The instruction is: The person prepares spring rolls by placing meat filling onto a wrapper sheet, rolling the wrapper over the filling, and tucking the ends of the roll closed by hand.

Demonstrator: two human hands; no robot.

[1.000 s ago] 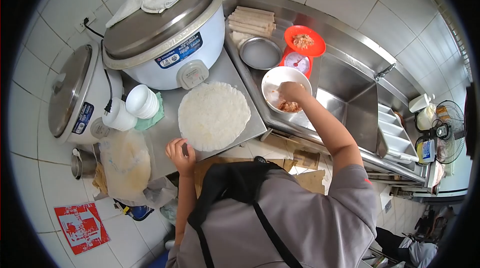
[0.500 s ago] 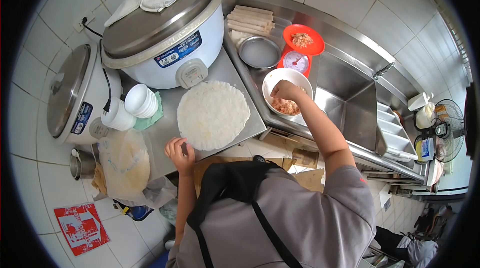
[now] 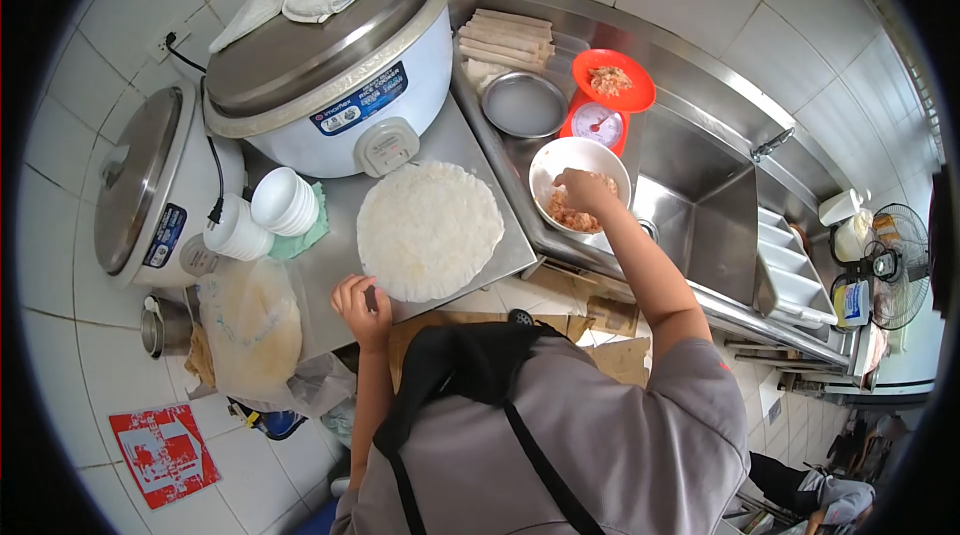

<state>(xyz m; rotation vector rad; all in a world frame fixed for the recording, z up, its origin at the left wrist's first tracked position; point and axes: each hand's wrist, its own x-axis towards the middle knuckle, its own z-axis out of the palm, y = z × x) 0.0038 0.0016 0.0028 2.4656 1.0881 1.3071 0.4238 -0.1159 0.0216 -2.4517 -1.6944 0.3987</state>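
My right hand (image 3: 584, 189) is inside a white bowl (image 3: 540, 157). Its fingers are bent together at the orange-pink minced meat mixture (image 3: 572, 215), and the fingertips are partly hidden. At the near edge of the steel table, my left hand (image 3: 362, 309) rests with loosely curled fingers, thumb apart, and nothing visible in it. Just beyond it, a stack of thin round wrappers (image 3: 430, 230) lies flat. Behind the bowl stands a red kitchen scale (image 3: 598, 125), with some of the mixture (image 3: 609, 81) on its red pan (image 3: 640, 87).
Rolled wrappers (image 3: 506, 39) lie at the back beside a round metal pan (image 3: 523, 105). Two large rice cookers (image 3: 390, 100) and stacked white cups (image 3: 285, 201) stand left. Right of the bowl is a steel sink (image 3: 690, 175), with a white divided tray (image 3: 795, 275) beyond.
My right hand has shifted slightly within the bowl, lower toward the minced meat. My left hand stays at the table edge. At the lower right, another person has moved slightly.
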